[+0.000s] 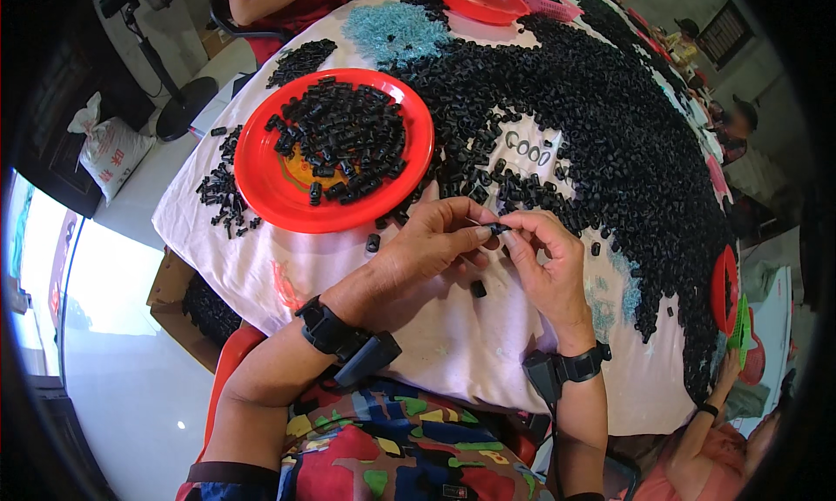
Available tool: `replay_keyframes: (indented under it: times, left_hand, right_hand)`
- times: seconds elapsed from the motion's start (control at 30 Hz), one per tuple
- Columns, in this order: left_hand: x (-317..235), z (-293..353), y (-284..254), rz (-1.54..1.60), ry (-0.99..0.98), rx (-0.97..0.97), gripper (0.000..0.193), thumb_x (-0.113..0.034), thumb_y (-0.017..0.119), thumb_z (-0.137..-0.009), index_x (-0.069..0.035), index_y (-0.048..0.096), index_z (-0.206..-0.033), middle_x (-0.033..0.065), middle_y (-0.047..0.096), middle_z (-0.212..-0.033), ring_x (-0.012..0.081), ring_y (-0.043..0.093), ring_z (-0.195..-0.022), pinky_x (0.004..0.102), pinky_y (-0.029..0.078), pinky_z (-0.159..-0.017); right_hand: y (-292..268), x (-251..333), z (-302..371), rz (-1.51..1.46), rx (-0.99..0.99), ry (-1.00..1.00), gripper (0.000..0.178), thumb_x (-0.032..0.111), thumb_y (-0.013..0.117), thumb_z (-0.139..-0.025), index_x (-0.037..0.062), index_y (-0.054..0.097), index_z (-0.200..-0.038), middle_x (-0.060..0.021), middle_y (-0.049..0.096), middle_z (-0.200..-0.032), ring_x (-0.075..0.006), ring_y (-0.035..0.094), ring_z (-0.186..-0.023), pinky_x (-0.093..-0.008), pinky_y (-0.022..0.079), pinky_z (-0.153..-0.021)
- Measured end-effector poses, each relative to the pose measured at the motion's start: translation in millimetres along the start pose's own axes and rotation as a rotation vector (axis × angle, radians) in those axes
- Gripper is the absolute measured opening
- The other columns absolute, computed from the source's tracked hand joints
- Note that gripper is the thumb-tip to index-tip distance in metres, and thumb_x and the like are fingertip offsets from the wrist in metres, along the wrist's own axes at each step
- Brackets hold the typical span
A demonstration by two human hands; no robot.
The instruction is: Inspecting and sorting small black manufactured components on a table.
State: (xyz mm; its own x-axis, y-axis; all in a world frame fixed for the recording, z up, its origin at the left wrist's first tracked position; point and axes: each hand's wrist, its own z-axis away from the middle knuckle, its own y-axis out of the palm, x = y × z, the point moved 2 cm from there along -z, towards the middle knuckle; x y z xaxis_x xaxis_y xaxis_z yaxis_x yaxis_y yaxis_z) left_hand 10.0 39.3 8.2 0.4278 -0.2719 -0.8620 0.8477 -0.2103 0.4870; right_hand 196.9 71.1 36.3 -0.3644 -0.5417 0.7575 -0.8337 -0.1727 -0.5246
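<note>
Between my fingertips, over the near part of the table, is a small black plastic piece (496,228). My left hand (435,235) pinches it from one side and my right hand (549,262) from the other, thumbs close together. Its exact kind is too small to make out. Just below my hands a loose black piece (478,289) lies on the pale cloth, and another (373,242) rests left of my left hand. A red plate (248,166) to the left holds a heap of black pieces (348,127).
A large spread of black pieces (592,92) covers much of the cloth-covered table (409,327). Clear bluish bits (396,33) lie at the far left. A red basin (483,0) stands at the back, a cardboard box (174,301) beside the table. Other people sit around it.
</note>
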Motion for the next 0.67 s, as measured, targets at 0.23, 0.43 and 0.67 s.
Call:
replay_keyframes:
  times: [0.23,0.43,0.67]
  left_hand:
    - [2.2,-5.6,-5.5,-0.146,0.013,-0.007,0.019,-0.017,0.064,-0.103,-0.005,0.062,-0.119,0.0008,0.069,-0.102,0.0058,0.065,-0.081,0.0220,0.055,-0.068]
    - [7.2,-7.8,-4.9,-0.111,0.038,0.023,0.019,-0.014,0.064,-0.103,-0.004,0.063,-0.120,0.0000,0.069,-0.100,0.0037,0.062,-0.082,0.0205,0.051,-0.069]
    - [14.5,-10.6,-7.0,-0.089,0.016,0.029,0.020,-0.010,0.065,-0.102,-0.004,0.062,-0.121,0.0022,0.068,-0.101,0.0075,0.063,-0.087,0.0227,0.052,-0.072]
  right_hand:
    - [-5.2,3.4,0.6,0.056,0.043,0.014,0.017,0.000,0.068,-0.093,0.0016,0.073,-0.109,-0.0069,0.068,-0.091,-0.0118,0.061,-0.071,-0.0251,0.050,-0.063]
    - [-3.7,3.3,-0.3,0.075,0.029,-0.101,0.024,-0.004,0.066,-0.092,0.0011,0.073,-0.114,-0.0081,0.068,-0.091,-0.0126,0.062,-0.073,-0.0261,0.051,-0.064]
    - [-4.6,-2.9,3.8,0.052,0.055,0.023,0.028,-0.002,0.068,-0.092,0.0036,0.073,-0.119,-0.0086,0.070,-0.092,-0.0123,0.062,-0.072,-0.0260,0.051,-0.064]
